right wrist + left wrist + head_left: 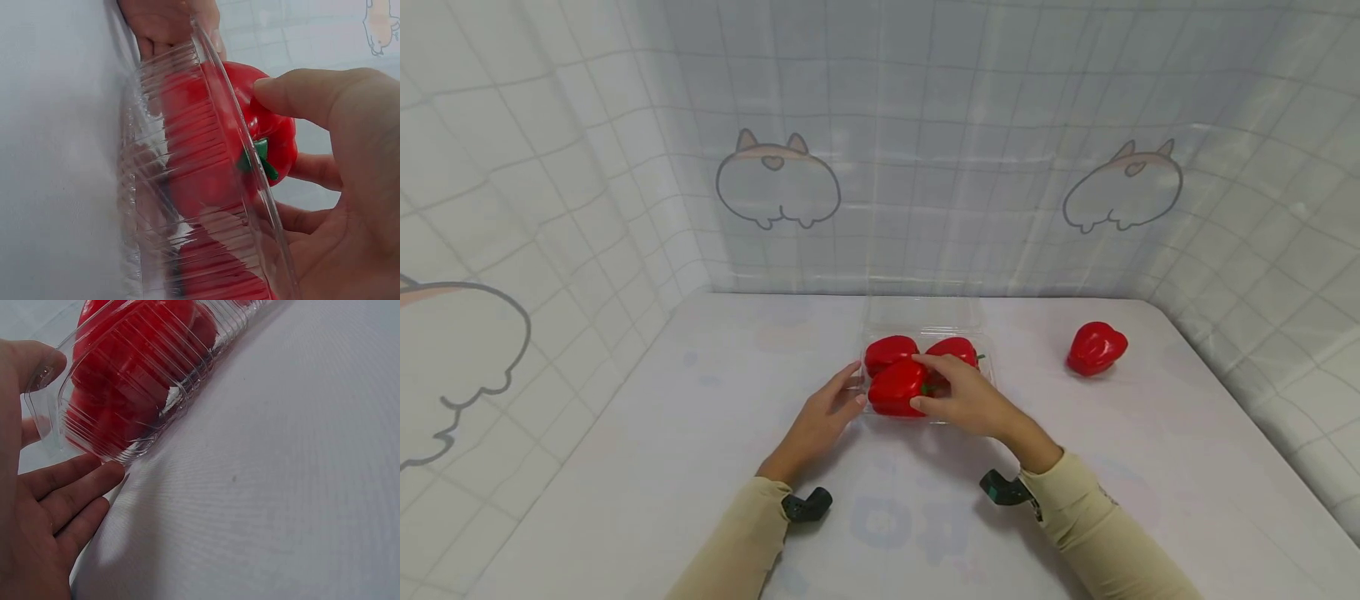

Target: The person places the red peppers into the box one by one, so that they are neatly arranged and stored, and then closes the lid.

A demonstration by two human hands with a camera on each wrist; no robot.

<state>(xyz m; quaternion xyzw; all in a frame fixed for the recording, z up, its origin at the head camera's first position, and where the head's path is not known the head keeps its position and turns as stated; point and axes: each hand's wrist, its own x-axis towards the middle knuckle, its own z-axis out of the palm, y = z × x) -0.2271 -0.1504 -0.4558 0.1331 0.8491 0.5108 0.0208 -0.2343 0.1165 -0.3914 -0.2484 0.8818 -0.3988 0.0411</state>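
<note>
A clear plastic container [987, 371] holds red bell peppers, its clear lid [922, 312] folded open towards the back. In its front left part lies one bell pepper [897, 388], green stem facing right. My right hand [966, 396] holds this pepper, thumb on the near side and fingers reaching over the far side. Behind it are a back left pepper [891, 350] and a back right pepper [951, 347], partly covered by my right hand. My left hand [820, 421] touches the container's left front corner, fingers fairly straight; its thumb [47, 365] lies by the rim.
Another red bell pepper [1096, 348] lies apart on the right side of the white table [715, 467]. Tile-patterned curtains with cartoon animal drawings [778, 185] stand behind and along both sides. A dark wrist device [807, 505] sits at each cuff.
</note>
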